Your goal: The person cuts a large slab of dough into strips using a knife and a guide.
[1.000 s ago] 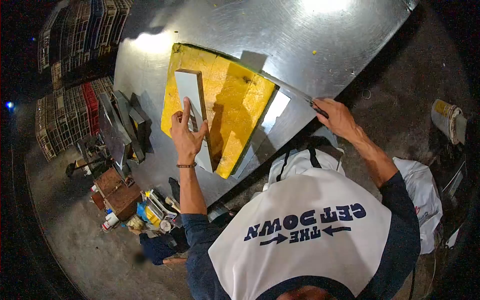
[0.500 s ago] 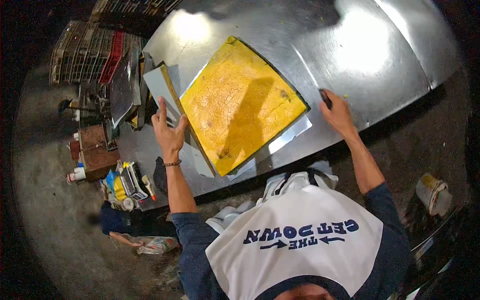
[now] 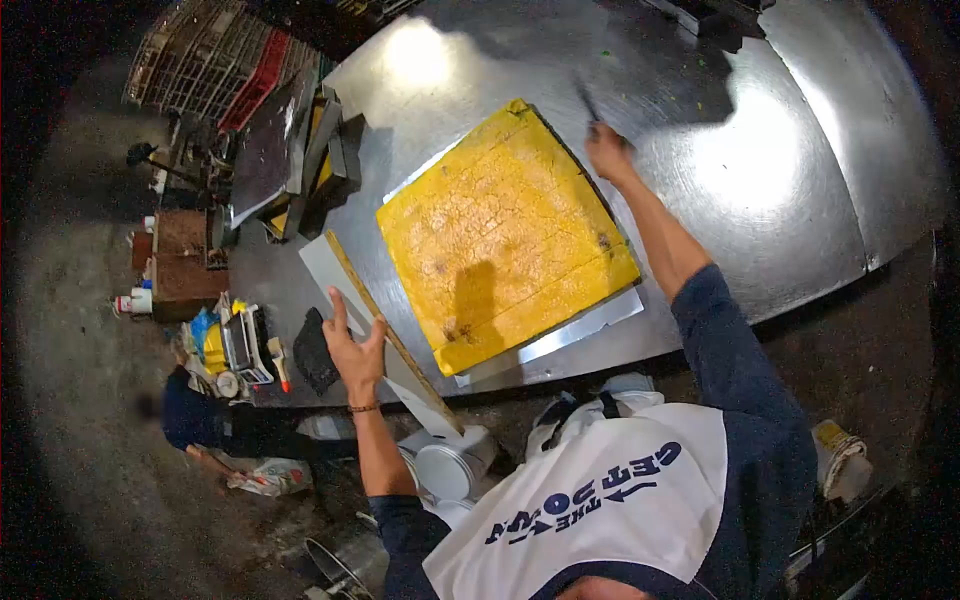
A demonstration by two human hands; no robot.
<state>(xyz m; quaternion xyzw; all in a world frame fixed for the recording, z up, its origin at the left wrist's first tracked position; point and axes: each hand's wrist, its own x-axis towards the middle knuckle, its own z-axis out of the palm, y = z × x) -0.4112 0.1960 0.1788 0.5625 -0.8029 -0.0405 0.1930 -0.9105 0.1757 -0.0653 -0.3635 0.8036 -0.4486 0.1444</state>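
Note:
A thick yellow square slab (image 3: 505, 240), its top cracked and crossed by thin score lines, lies on a pale sheet (image 3: 590, 322) on the metal table. My left hand (image 3: 355, 355) is on a long white strip with a brownish edge (image 3: 345, 280), thumb and forefinger spread; how the other fingers grip it is partly hidden. The strip stands apart from the slab's left side, its lower end past the table edge. Beyond the slab's upper right side, my right hand (image 3: 608, 152) is closed round a knife (image 3: 586, 102), its blade blurred and pointing away.
Dark metal trays or frames (image 3: 290, 150) are stacked at the table's left. A scale (image 3: 245, 345), a brush (image 3: 277, 362) and a dark cloth (image 3: 316, 355) lie near the left corner. White buckets (image 3: 450, 470) stand below the edge. Another person (image 3: 195, 415) is at lower left with a plastic bag.
My left hand and the white strip have come away from the slab toward my body. My right hand has lifted the knife up and away along the slab's right side. The view has shifted.

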